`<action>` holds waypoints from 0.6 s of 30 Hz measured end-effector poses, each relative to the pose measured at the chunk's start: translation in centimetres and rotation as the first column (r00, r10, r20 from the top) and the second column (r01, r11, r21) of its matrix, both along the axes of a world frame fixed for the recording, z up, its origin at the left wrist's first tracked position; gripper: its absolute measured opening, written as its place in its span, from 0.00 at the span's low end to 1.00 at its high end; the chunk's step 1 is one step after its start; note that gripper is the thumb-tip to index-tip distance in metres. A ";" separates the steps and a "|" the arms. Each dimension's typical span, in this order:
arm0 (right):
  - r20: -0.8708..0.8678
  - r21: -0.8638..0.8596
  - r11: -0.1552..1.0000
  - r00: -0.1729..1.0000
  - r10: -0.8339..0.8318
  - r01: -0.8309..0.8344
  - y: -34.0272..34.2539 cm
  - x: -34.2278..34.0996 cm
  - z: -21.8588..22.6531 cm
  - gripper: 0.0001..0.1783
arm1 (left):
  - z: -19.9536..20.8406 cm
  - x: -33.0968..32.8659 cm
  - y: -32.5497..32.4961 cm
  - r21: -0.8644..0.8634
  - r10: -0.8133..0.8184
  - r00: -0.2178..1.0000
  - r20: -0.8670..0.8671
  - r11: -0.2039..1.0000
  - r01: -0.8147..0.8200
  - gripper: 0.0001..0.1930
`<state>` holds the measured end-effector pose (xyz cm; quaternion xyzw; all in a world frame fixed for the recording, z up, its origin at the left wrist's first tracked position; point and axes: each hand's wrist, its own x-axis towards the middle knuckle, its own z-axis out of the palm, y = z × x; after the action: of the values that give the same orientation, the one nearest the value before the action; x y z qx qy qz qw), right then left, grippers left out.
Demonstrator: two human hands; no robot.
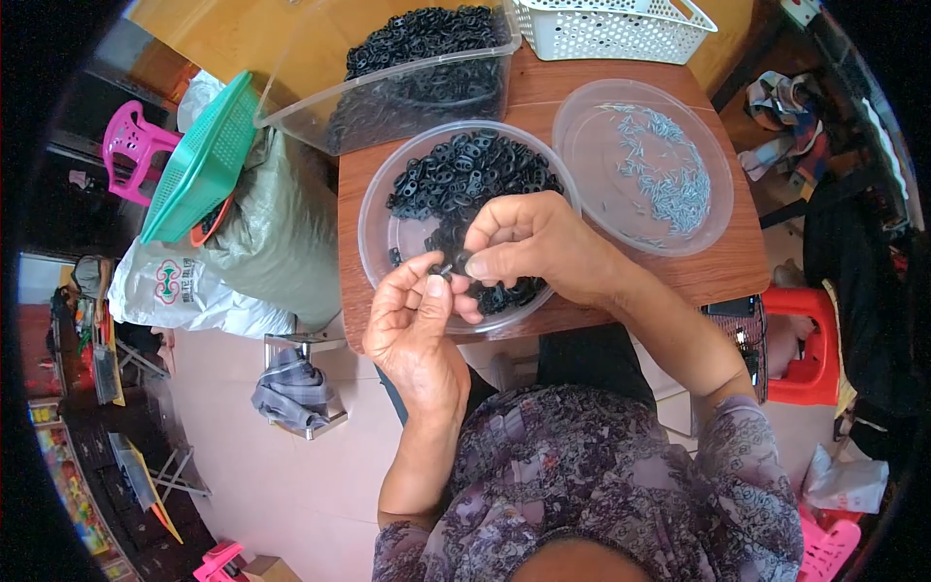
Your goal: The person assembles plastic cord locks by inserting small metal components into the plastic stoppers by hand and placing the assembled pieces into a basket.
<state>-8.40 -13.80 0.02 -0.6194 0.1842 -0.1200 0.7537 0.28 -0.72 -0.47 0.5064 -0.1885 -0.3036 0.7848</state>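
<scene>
Holds left hand (417,339) palm up with fingers curled toward thumb, poises right hand (548,242) just beside it in a thumb-and-finger pinch, and angles left forearm (424,456) steeply, right forearm (679,335) diagonally inward.

Black small parts (475,175) and silvery-blue pins (679,199) show against a reddish-brown wood-grain table (538,92), with a white basket (621,41), a green basket (199,163), a bright pink chair (155,142), a red stool (810,376), a grey plaid cloth (291,390) and a purple-grey, dark-patterned floral top (562,466).

Over the round tub (366,218), fingers (433,299) partly hide a small black piece (446,274). Beyond the tub, the white basket (621,45) is cropped above.
</scene>
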 end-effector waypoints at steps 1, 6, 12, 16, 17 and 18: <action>0.028 0.079 0.997 1.000 0.000 -0.002 0.1 0.0 -0.2 0.07 | 0.1 0.0 0.1 0.001 0.000 1.000 0.002 1.000 0.000 0.11; 0.083 0.241 0.970 0.995 -0.055 0.034 0.7 -0.1 -1.0 0.10 | 0.4 -0.3 0.4 0.042 0.024 0.998 0.051 0.999 -0.026 0.11; 0.164 0.351 0.937 0.985 -0.060 -0.001 1.1 -0.2 -1.4 0.11 | 0.7 -0.5 1.0 0.029 -0.003 1.000 0.007 1.000 0.003 0.10; 0.185 0.394 0.919 0.981 -0.057 -0.021 1.5 -0.3 -1.5 0.10 | 1.0 -0.8 1.4 0.054 0.004 0.998 0.064 0.999 -0.007 0.09; 0.164 0.347 0.938 0.985 -0.056 -0.005 1.6 -0.4 -1.5 0.10 | 1.0 -0.9 1.4 0.069 0.020 0.995 0.102 0.997 -0.028 0.09; 0.165 0.348 0.938 0.985 -0.055 -0.006 1.7 -0.5 -1.4 0.10 | 1.0 -1.0 1.4 0.084 0.036 0.989 0.141 0.995 -0.049 0.10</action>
<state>-8.87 -12.09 -1.43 -0.4619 0.1442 -0.1483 0.8625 -0.72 0.67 0.55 0.5640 -0.2186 -0.2586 0.7531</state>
